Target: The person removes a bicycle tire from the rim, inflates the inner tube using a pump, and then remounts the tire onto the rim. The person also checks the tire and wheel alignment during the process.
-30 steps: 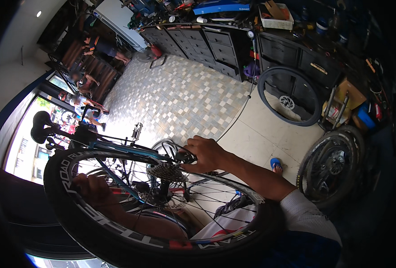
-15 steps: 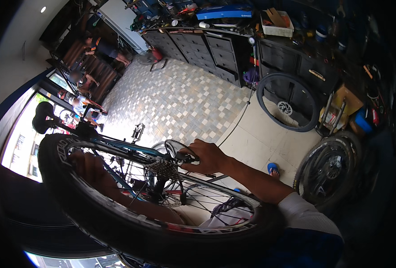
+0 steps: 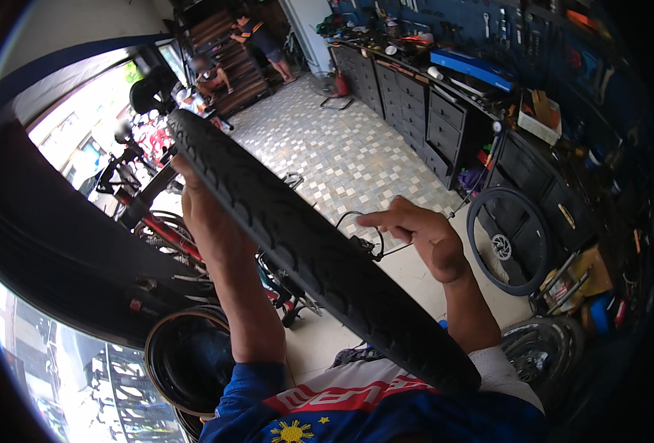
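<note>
A bicycle's rear wheel with a knobbly black tire stands before me, seen almost edge-on, slanting from upper left to lower right. My left hand is against the tire's left side near its far end; its fingers are mostly hidden behind the rubber. To the right of the tire, my right hand has its index finger stretched out and the others partly bent, with nothing visible in it. That finger is by a thin black cable loop next to the rear derailleur. The black saddle shows beyond the wheel.
A spare wheel leans on dark drawer cabinets at right, with more wheels nearer. A red bicycle stands at left, beside stacked rims. Several people are at the back, one a standing person.
My view has swung so the wheel shows edge-on instead of from its side. My right hand has come off the derailleur and extends its index finger. My left hand now shows outside the wheel.
</note>
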{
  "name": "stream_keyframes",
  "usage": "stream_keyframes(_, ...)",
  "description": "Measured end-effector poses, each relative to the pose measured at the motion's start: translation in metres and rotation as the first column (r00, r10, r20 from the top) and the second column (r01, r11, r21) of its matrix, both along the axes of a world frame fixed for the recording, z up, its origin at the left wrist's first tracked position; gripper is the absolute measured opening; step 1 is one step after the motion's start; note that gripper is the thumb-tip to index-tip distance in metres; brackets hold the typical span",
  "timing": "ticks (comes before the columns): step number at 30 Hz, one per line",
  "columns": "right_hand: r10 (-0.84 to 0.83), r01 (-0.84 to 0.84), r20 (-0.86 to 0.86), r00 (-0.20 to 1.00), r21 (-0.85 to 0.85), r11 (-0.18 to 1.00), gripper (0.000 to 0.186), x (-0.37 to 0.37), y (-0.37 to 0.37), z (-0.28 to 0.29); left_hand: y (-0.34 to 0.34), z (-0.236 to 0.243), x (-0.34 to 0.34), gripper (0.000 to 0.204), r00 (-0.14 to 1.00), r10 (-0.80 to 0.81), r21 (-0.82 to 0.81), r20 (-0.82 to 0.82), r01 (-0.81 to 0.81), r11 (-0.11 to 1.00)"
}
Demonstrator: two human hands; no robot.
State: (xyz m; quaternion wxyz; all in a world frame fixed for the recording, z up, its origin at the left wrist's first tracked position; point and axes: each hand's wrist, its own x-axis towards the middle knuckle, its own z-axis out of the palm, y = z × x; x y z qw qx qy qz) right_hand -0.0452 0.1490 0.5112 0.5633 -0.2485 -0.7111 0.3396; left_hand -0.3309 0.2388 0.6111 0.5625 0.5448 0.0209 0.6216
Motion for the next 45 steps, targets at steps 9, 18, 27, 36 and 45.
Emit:
stream_keyframes(9,0.537,-0.612,-0.355,0.765,-0.143,0.778,0.102,-0.068,-0.006,0.073,-0.018,0.024,0.026,0.054,0.911,0.381,-0.211,-0.157,-0.408,0.888)
stream_keyframes(18,0.573,-0.707,-0.487,0.659,-0.143,0.692,0.101,-0.072,0.022,0.072,-0.089,-0.09,-0.047,0.043,0.169,0.706,0.25,-0.687,-0.858,0.448)
stream_keyframes(27,0.597,-0.69,-0.572,0.563,0.073,0.72,0.093,-0.084,0.01,0.06,-0.09,-0.224,-0.056,0.06,0.453,0.659,-0.056,-0.6,-0.846,0.53)
stream_keyframes(36,0.665,-0.773,-0.54,0.516,0.042,0.633,0.086,-0.082,0.01,0.063,-0.064,-0.214,-0.033,0.045,0.322,0.784,-0.052,-0.531,-0.935,0.35)
stream_keyframes(45,0.656,-0.791,-0.576,0.488,0.026,0.611,0.082,-0.083,0.006,0.058,-0.064,-0.197,-0.042,0.046,0.268,0.673,0.009,-0.689,-0.925,0.379)
